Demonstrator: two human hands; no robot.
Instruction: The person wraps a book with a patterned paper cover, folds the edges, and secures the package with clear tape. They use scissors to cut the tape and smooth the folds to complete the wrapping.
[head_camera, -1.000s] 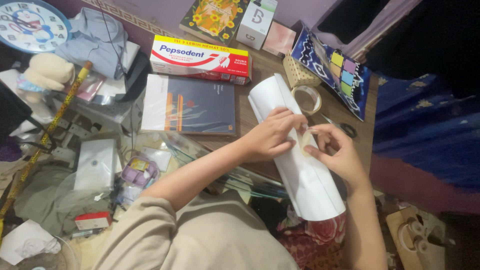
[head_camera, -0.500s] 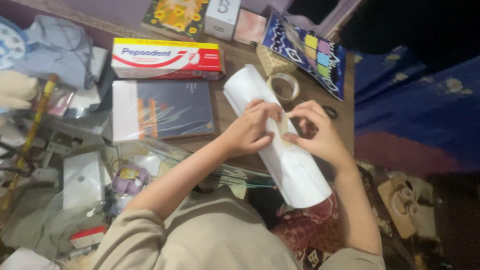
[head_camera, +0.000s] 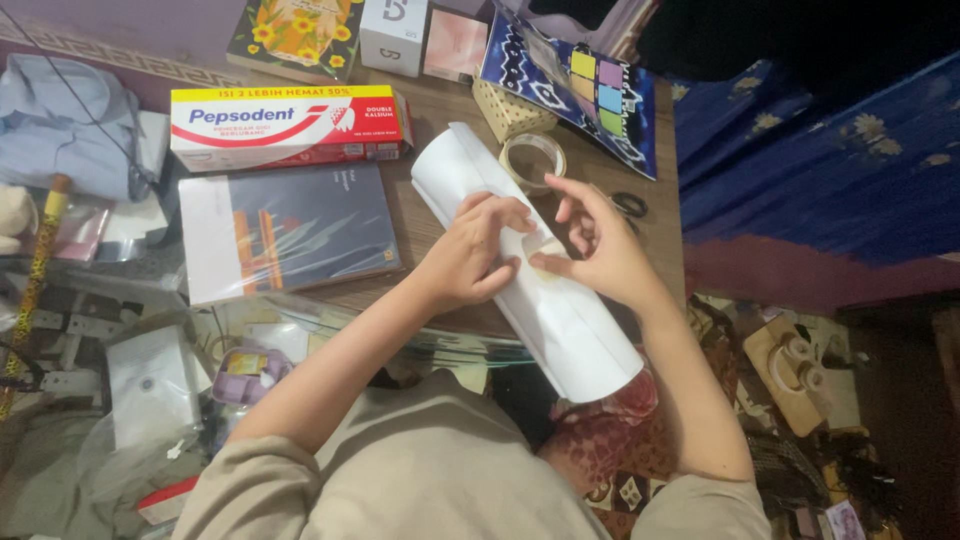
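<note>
we see the wooden bench first, crowded along its back edge, and lying slantwise across its near corner the white paper roll, one end by the tape ring and the other hanging off the bench over our lap. beside it to the left lie a plastic-wrapped dark book and a long red and white carton.

we judge the roll light and springy: thin sheet wound loosely, likely to uncurl if let go, easy to dent or crease under a hard squeeze, and smooth enough to slide on the wood. it wants broad, gentle pressure around the middle, near the seam, not a pinch at the open ends.

our left hand lies curled over the middle of the roll, fingers bent and pressing down on it, holding the wrap shut. our right hand is half open, thumb and forefinger nipped on a small piece of clear tape laid at the seam, the other fingers spread and lifted.

just past the far end of the roll sits the ring of clear tape, and near our right hand a pair of black-handled scissors.
</note>
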